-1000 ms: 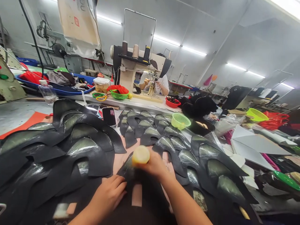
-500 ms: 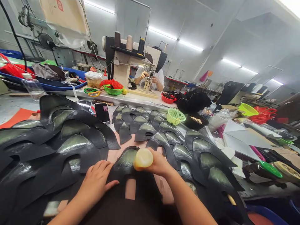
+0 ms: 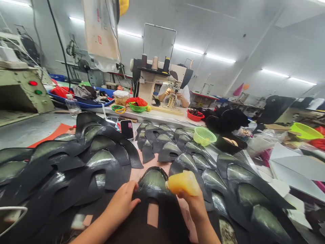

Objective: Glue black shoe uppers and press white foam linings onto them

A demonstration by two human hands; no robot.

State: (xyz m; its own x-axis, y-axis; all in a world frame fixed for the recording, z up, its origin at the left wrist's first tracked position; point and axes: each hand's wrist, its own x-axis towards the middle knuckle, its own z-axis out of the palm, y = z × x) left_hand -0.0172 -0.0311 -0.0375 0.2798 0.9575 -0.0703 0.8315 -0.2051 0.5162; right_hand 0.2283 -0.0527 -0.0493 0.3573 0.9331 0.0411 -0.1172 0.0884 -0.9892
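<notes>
Tipping onto its side since the earlier frame, a yellow bottle (image 3: 184, 183) is now pointing its tip left at the near black piece's (image 3: 152, 180) right edge. The right hand (image 3: 193, 202) is gripping the bottle, while the left hand (image 3: 124, 196) is resting unclenched against the piece's left edge. Other black pieces (image 3: 106, 159) are lying left, right and far; beyond, a person (image 3: 186, 94) is sitting behind a sewing machine (image 3: 146, 81).

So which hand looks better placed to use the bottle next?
Probably the right hand: it holds the yellow bottle, tip near the black piece. The left hand rests at that piece's left side.
</notes>
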